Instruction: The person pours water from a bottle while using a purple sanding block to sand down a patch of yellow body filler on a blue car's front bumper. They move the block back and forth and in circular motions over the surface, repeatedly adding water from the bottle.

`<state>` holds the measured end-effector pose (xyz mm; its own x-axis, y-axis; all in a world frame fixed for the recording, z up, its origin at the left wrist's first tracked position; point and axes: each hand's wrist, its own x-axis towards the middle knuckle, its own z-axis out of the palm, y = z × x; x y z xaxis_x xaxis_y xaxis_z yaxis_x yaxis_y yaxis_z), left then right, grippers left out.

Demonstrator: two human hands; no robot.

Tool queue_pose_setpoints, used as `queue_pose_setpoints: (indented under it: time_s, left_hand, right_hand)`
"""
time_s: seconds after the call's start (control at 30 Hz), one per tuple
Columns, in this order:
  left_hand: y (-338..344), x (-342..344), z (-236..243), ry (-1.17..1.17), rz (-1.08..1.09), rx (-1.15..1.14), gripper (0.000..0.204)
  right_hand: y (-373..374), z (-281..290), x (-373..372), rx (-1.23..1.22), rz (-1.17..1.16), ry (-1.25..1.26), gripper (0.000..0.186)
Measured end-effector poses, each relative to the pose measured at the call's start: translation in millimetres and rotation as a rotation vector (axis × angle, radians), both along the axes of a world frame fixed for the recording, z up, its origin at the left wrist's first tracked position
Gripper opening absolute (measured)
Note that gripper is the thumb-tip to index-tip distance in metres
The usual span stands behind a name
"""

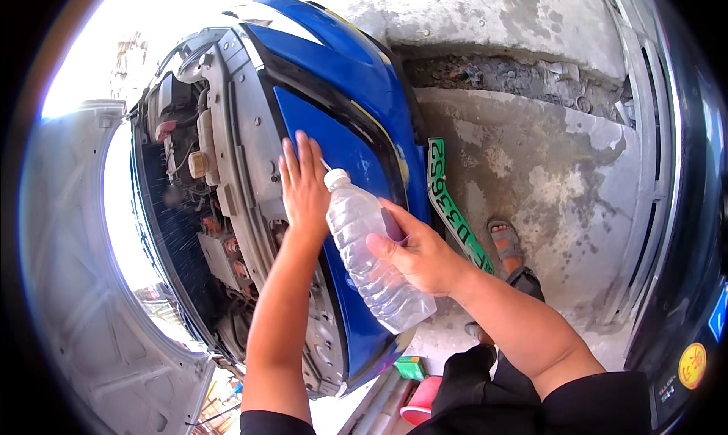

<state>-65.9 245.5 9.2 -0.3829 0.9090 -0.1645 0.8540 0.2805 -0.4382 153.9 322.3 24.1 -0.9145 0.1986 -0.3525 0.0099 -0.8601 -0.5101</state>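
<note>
My right hand (406,249) grips a clear, ribbed plastic bottle (360,264) with a white cap, tilted over the front of a blue car (364,170). A thin pale streak shows at the cap; I cannot tell if it is liquid. Just left of the bottle, my left hand (303,185) has its fingers stretched out over the seam between the blue panel and the grey front frame (243,124); contact is unclear. The open engine bay (189,208) shows a reservoir cap, hoses and fine white streaks like spray.
The raised hood (76,268) is at the left. A green licence plate (455,230) hangs from the bumper. A broken concrete gutter (500,79) crosses behind. My sandalled foot (506,242) stands on wet-patched concrete. A dark vehicle (675,336) is at right, a red bucket (418,405) below.
</note>
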Motion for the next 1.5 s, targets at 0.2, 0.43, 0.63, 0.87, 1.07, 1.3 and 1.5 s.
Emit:
queue_pose_setpoints:
  time_s: [0.2,0.43,0.63,0.87,1.07,1.3,1.5]
  left_hand:
    - [81.8,-71.4,-4.6,0.187,0.097,-0.042,0.082]
    - [82.4,-27.5,-20.9,0.254,0.009,-0.293,0.079]
    - [52.5,34.2,-30.6,0.135,-0.105,-0.565,0.077]
    - [-23.3,93.8,-60.6,0.12,-0.309,-0.793,0.073]
    - [-82.8,137.3,-50.3,0.162,-0.455,-0.888,0.07]
    - [-118.6,154.3,-22.7,-0.202,-0.454,-0.937,0.064]
    - [6.6,53.8,-18.5,0.103,-0.127,-0.41,0.078]
  right_hand:
    - [7.6,2.5,0.2,-0.013,0.056,0.032,0.076]
    - [-14.6,-25.4,31.1,0.019,0.05,-0.042,0.08]
    - [-48.2,-44.1,73.6,0.004,0.09,-0.081,0.082]
    - [-68.2,-52.2,112.4,-0.003,0.201,-0.092,0.08]
    - [-92.5,-52.0,138.1,-0.055,0.223,-0.103,0.078]
    - [-106.3,-58.1,150.3,0.123,0.271,-0.149,0.074]
    - [-75.0,-30.5,139.1,0.203,0.365,-0.123,0.081]
